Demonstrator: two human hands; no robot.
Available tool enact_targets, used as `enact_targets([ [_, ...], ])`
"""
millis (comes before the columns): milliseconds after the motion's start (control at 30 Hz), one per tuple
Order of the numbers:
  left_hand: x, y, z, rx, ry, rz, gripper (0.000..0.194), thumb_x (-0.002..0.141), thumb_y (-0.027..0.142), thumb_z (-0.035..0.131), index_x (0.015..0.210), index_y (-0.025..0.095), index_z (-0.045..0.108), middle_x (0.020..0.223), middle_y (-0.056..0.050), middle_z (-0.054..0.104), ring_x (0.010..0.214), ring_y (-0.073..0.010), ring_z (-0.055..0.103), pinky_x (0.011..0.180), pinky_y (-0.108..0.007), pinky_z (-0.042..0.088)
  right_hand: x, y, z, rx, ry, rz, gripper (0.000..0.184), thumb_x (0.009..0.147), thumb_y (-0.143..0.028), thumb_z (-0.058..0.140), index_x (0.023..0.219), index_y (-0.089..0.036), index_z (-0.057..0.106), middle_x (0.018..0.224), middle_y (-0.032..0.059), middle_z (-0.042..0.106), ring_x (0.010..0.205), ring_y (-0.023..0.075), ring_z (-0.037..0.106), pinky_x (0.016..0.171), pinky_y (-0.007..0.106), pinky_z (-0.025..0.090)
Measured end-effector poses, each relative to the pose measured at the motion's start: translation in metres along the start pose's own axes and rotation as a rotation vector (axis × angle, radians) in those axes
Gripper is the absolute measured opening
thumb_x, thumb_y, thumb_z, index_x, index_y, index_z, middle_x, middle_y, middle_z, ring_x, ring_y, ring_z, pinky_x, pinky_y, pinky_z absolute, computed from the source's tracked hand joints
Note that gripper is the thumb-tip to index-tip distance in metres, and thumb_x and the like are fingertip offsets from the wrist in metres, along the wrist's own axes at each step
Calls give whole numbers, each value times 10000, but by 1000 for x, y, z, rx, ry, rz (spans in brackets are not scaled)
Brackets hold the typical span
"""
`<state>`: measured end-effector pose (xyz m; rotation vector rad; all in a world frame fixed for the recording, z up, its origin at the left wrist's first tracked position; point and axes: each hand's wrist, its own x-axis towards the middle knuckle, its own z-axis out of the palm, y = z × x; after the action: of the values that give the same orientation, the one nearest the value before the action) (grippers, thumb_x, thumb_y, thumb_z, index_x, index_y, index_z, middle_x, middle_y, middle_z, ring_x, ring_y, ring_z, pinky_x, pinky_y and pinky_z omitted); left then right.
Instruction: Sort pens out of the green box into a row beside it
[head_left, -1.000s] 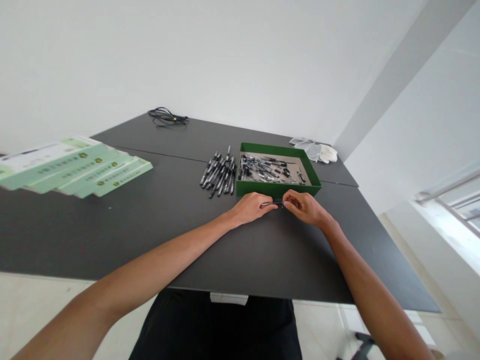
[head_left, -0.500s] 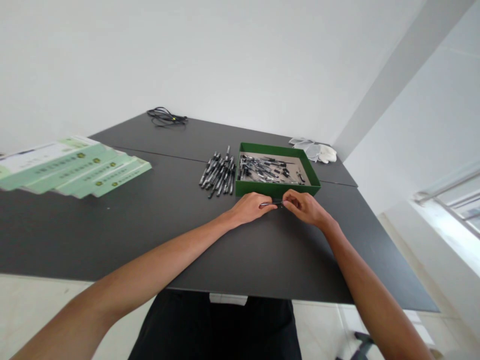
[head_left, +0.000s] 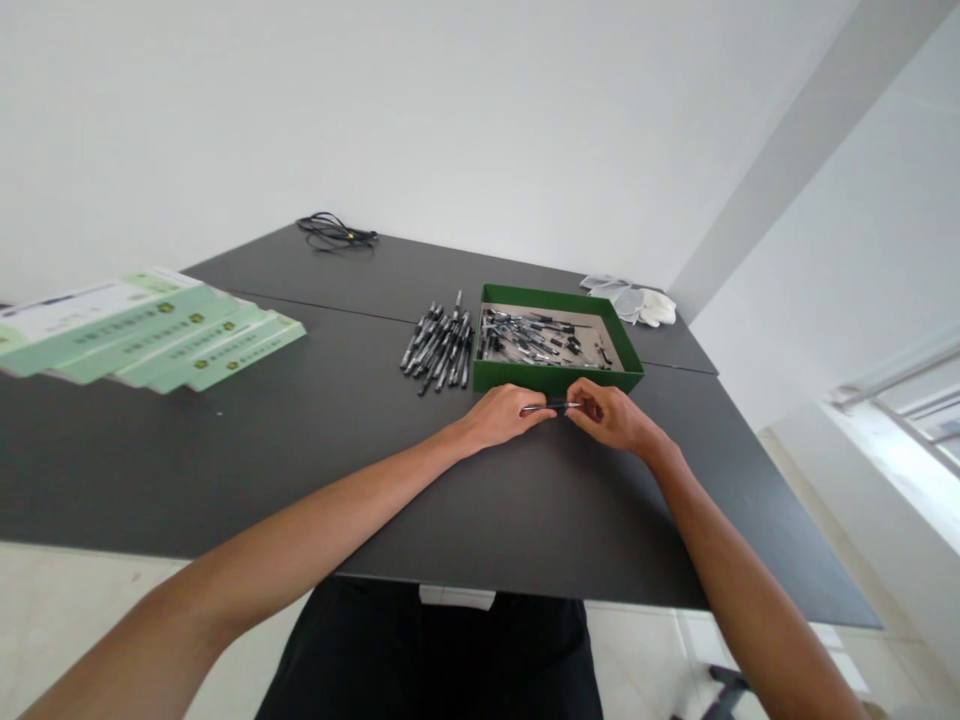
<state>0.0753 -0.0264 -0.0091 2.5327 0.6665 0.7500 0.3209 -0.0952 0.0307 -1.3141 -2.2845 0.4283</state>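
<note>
A slim dark pen (head_left: 555, 406) lies level between my two hands, just in front of the green box. My left hand (head_left: 504, 416) is closed on its left part, with thumb and fingers pinched. At the other end my right hand (head_left: 609, 413) pinches the pen's tip, its fingers curled. Behind them, the green box (head_left: 559, 377) holds many loose pen parts (head_left: 532, 338), black and clear. A pile of pens (head_left: 439, 347) rests on the table left of the box.
Green-and-white printed cards or boxes (head_left: 172, 335) stand in a row at the left on the dark table (head_left: 360, 510). A coiled black cable (head_left: 334, 232) lies at the back. White gloves (head_left: 645, 304) lie behind the box at the right, near the wall.
My right fingers have shifted slightly at the pen's right end, where a lighter tip now shows. Both hands stay in nearly the same place; the view has moved a little.
</note>
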Motion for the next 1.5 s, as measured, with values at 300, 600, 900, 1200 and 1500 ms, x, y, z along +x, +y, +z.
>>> enact_targets([
  [300,0,0,0,13,-3,0,420,1040,479,559,764,178,658,683,5,605,621,-128,523,605,-260,289,0,-3,-4,-20,-21,30,372,1090,-415,396,937,-212,668,749,13,670,676,150,610,675,275,395],
  [600,0,1,-2,3,-11,13,390,1032,451,577,765,179,660,682,6,605,641,-132,546,614,-260,308,0,-2,-3,-67,-14,45,405,1091,-413,395,872,-211,670,738,16,667,674,148,608,675,279,387],
  [900,0,0,-1,6,2,-6,408,1036,469,566,767,177,662,697,-1,622,641,-133,550,615,-257,312,1,-2,-2,-58,24,5,235,1034,-418,531,976,-225,650,735,6,662,643,156,594,644,274,387],
  [1200,0,0,-1,3,-6,-14,414,1035,467,571,757,173,663,679,0,617,615,-128,516,606,-259,292,1,-1,-1,-46,32,5,213,991,-395,612,1112,-220,596,781,-7,655,636,148,581,633,266,379],
  [1500,0,-1,0,2,-2,-8,418,1039,474,557,765,174,655,684,2,613,638,-132,537,618,-260,298,0,-2,-3,-37,32,2,223,1025,-416,553,1121,-225,615,829,10,685,656,149,601,649,272,402],
])
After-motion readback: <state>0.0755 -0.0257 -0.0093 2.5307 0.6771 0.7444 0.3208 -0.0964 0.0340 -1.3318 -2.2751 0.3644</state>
